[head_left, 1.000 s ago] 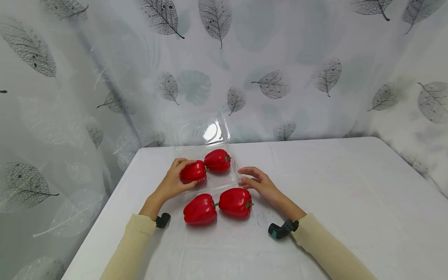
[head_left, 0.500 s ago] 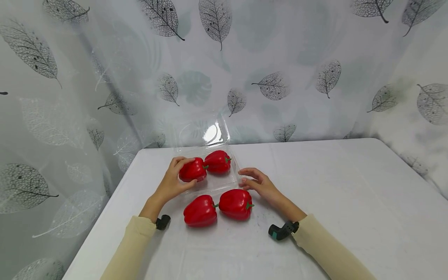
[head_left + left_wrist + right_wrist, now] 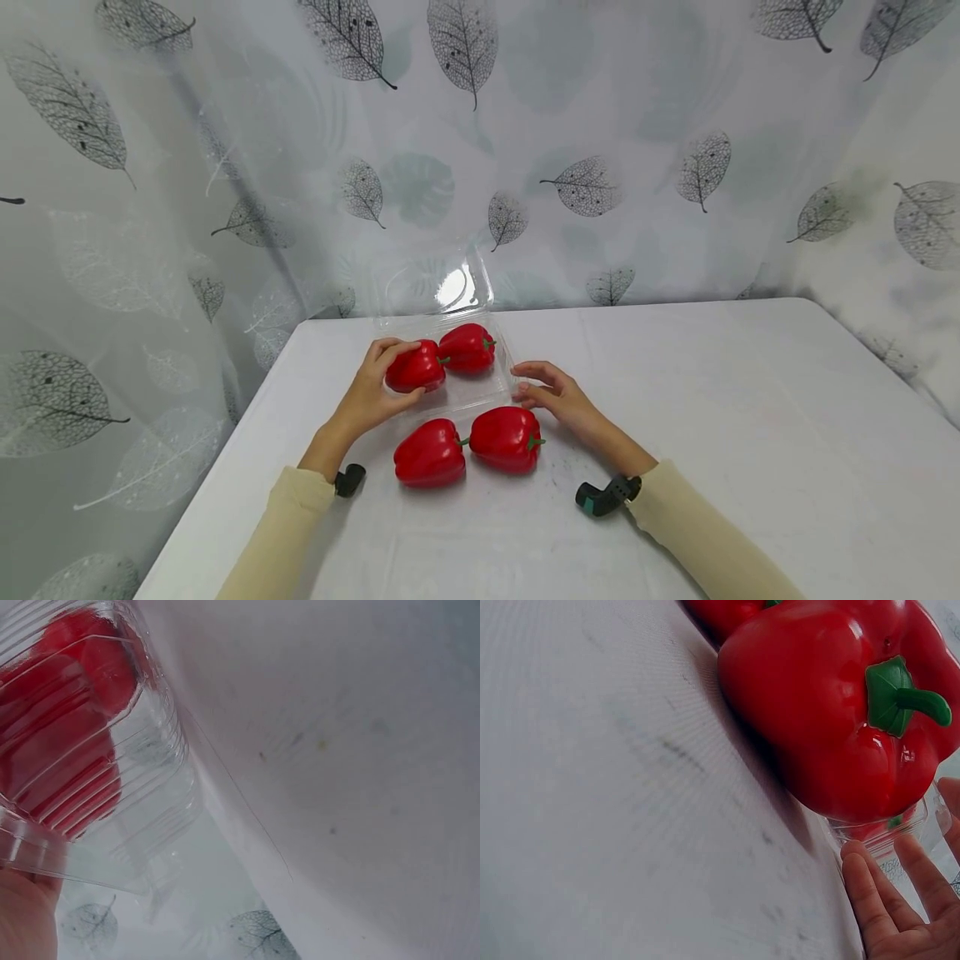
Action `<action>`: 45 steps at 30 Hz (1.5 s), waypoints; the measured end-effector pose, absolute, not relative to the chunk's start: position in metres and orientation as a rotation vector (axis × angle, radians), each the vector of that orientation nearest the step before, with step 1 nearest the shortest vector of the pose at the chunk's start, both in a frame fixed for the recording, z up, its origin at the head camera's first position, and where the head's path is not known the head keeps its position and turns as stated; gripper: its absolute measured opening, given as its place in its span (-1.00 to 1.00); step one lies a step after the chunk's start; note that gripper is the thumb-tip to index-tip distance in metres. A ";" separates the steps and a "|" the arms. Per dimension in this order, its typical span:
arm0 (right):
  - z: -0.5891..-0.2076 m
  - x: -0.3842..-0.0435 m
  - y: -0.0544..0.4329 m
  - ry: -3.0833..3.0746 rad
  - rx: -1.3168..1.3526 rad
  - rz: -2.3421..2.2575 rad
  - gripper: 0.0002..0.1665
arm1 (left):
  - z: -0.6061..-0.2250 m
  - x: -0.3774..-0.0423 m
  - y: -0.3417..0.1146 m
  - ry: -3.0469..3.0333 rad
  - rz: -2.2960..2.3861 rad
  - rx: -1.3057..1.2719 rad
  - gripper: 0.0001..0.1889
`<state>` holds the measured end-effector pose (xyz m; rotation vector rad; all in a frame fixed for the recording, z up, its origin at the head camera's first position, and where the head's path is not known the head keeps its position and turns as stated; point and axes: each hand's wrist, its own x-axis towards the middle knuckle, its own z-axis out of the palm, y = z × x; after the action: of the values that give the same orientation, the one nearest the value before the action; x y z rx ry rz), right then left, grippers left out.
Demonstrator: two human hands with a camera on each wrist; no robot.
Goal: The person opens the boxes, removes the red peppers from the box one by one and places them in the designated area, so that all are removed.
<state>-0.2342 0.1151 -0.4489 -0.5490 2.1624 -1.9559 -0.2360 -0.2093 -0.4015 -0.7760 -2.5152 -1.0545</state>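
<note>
Red pepper [image 3: 415, 367] in grip of left hand [image 3: 371, 390], right hand [image 3: 558, 400] loosely spread, white table [image 3: 712, 392] below, leaf-print sheet [image 3: 637, 92] behind.

The left arm [image 3: 281, 525] is reaching forward over the bench [image 3: 750, 417], slanting slightly away from its left edge, and the left hand [image 3: 365, 393] is gripping with curved fingers [image 3: 388, 353] and thumb [image 3: 402, 401] near the far left corner. The right arm [image 3: 705, 533] is slanting inward, well apart from the right edge, and the right hand [image 3: 557, 398] is holding its fingers [image 3: 868, 891] loosely extended, pointing toward the left hand.
</note>
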 end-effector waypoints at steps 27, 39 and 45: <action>-0.450 -0.235 0.114 2.171 -0.569 -1.956 -0.47 | -0.392 -0.221 -0.207 -2.427 -1.014 -0.890 -0.31; -0.449 -0.236 0.116 2.161 -0.579 -1.969 -0.49 | -0.383 -0.213 -0.198 -2.363 -0.987 -0.966 -0.29; -0.448 -0.235 0.114 2.155 -0.584 -1.965 -0.49 | -0.380 -0.209 -0.191 -2.356 -0.963 -1.003 -0.28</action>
<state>-0.2352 0.1145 -0.4485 -0.5836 2.1548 -1.9649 -0.2090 -0.1914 -0.3802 -1.0031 -2.3560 -0.9626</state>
